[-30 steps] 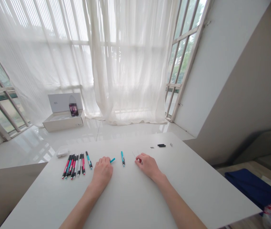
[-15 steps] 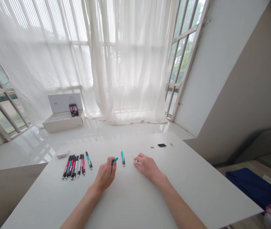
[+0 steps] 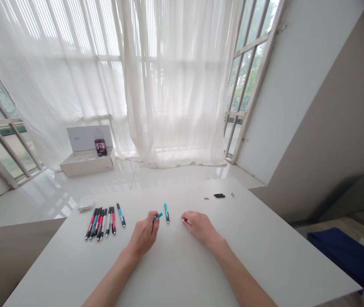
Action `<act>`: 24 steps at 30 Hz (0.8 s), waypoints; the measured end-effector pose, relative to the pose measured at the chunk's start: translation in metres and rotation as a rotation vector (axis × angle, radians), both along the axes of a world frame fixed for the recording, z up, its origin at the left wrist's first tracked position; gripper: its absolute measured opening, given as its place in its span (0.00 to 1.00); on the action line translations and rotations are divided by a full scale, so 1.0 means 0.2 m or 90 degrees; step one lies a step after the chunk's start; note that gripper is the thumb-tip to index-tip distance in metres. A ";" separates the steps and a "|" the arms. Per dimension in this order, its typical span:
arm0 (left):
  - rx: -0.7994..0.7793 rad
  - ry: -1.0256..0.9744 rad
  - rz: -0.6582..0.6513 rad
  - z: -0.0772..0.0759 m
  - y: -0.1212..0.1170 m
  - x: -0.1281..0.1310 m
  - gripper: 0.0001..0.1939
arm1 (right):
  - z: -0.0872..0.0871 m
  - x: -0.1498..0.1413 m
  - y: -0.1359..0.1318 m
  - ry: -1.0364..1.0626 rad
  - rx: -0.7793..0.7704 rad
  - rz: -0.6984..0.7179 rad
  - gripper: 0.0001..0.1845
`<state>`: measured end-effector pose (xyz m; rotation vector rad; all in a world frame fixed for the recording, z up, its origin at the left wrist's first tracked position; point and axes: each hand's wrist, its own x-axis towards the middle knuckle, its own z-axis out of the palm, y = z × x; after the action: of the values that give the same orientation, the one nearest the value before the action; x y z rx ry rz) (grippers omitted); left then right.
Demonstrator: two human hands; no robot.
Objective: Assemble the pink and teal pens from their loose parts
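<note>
My left hand (image 3: pixel 143 235) is closed around a teal pen barrel (image 3: pixel 159 216), whose end points up and right past the fingers. My right hand (image 3: pixel 202 227) pinches a thin pen refill (image 3: pixel 181 219); its pale tip pokes out left of the fingertips and the rest is hidden. Between the hands, a little farther back, lies a teal pen part (image 3: pixel 167 213) with a black clip. Another thin refill (image 3: pixel 187 205) rests on the table just beyond my right fingers.
Several pink, teal and white pens (image 3: pixel 100 222) lie in a row at left, with one teal pen (image 3: pixel 120 214) apart. A white case (image 3: pixel 86 205) sits behind them. Black grips (image 3: pixel 219 195), small springs (image 3: pixel 206 198) and pale tips (image 3: pixel 232 194) lie back right. An open box (image 3: pixel 87 166) stands on the sill.
My left hand has lifted and turned, moving right with the teal barrel. The right fingers have closed on one of the two thin refills and drawn it slightly nearer.
</note>
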<state>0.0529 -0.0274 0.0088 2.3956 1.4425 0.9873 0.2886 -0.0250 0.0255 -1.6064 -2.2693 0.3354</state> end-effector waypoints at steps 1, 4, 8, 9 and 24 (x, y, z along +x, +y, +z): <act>-0.002 0.000 -0.002 0.01 0.00 0.00 0.12 | 0.00 0.00 0.00 -0.013 0.000 -0.005 0.11; -0.005 0.001 -0.006 0.02 -0.01 0.00 0.13 | 0.00 -0.01 0.00 -0.046 0.003 -0.015 0.11; 0.004 0.007 -0.013 0.04 -0.01 0.00 0.15 | 0.01 -0.02 0.00 -0.058 0.006 -0.019 0.12; 0.006 0.009 -0.016 0.04 -0.01 0.00 0.15 | 0.01 -0.02 -0.01 -0.060 0.003 -0.021 0.12; -0.030 0.017 -0.162 0.00 -0.09 0.15 0.17 | 0.04 0.00 -0.04 -0.071 -0.026 -0.023 0.08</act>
<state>0.0823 -0.0453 0.0082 2.4864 1.1181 0.8534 0.2879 -0.0321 0.0328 -1.7257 -2.3258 0.2915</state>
